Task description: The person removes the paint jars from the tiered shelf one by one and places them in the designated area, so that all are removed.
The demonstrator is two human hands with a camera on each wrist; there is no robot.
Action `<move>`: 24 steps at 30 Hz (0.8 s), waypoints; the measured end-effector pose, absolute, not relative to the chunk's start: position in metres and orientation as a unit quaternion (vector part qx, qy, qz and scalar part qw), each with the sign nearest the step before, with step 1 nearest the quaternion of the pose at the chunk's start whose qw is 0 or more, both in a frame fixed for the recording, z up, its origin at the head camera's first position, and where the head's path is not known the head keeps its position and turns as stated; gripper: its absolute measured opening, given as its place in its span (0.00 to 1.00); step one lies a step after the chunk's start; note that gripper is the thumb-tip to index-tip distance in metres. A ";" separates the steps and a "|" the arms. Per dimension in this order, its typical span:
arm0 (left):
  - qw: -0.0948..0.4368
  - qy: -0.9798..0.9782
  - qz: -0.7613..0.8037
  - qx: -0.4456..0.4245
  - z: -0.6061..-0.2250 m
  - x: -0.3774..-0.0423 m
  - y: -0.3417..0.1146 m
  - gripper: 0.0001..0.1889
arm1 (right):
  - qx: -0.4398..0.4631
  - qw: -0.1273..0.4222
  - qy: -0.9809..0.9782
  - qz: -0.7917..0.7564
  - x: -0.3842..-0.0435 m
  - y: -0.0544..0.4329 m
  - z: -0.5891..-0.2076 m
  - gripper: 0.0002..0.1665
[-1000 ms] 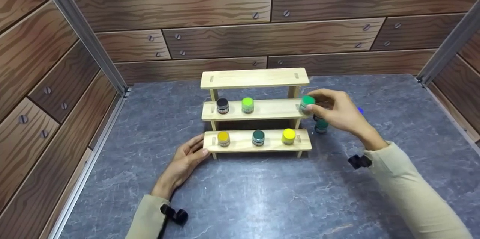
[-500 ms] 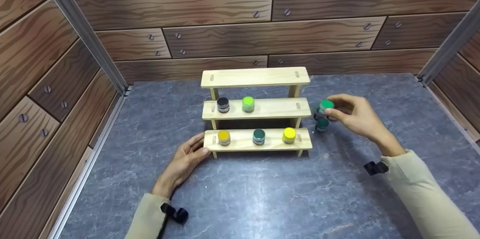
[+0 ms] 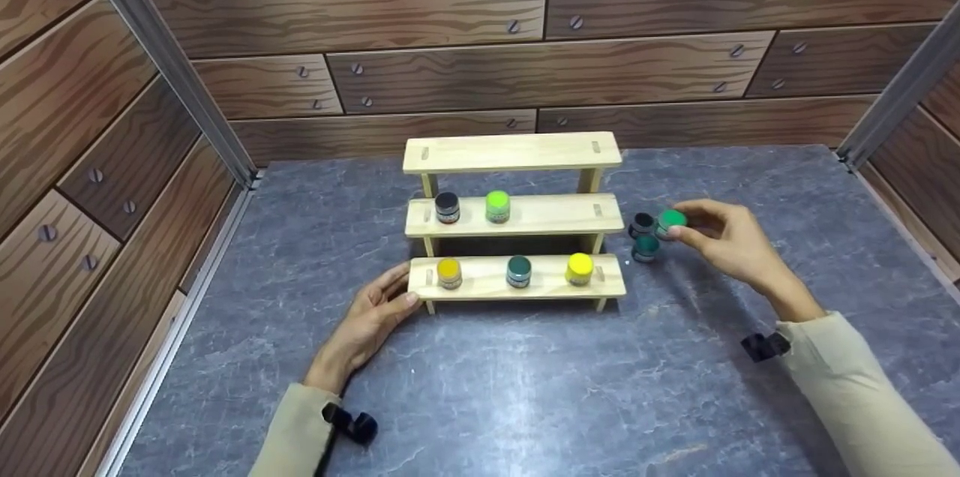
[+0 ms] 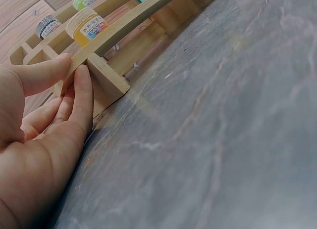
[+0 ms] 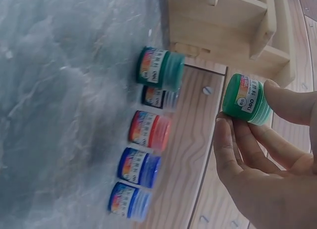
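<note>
Jar with a green lid (image 3: pixel 673 220) sits pinched in the right grip (image 3: pixel 731 243), thumb on one side and fingertips on the other, held clear above the desk (image 3: pixel 510 394). Just left of that grip stand a dark-lidded jar (image 3: pixel 641 225) and a dark green jar (image 3: pixel 646 249); on the desk near it, a red jar (image 5: pixel 148 130) and two blue jars (image 5: pixel 139 167) show in the right wrist view. The left grip (image 3: pixel 369 323) is clamped on the near left end of the wooden rack (image 3: pixel 514 151), thumb on top of the lowest shelf (image 3: pixel 480 285) and fingers against its underside. On that shelf, going away from the left grip, stand an ochre jar (image 3: pixel 449 273), a teal jar (image 3: pixel 519 271) and a yellow jar (image 3: pixel 579 268). Above and beyond the left grip, the middle shelf (image 3: pixel 555 216) bears a black-lidded jar (image 3: pixel 448 207) and a lime-lidded jar (image 3: pixel 498 206), well apart from the right grip.
</note>
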State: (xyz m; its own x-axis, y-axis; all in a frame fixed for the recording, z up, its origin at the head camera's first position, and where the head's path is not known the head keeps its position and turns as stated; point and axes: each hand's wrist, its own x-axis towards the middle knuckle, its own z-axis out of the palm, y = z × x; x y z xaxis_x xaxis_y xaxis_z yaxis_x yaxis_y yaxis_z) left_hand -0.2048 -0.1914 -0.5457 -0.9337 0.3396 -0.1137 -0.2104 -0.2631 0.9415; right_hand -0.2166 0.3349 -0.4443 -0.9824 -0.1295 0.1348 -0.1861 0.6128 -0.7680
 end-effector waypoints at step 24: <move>0.176 0.600 0.778 0.066 -0.545 -0.205 -0.193 0.39 | 0.050 -0.002 -0.908 0.417 -0.222 0.348 -0.475 0.28</move>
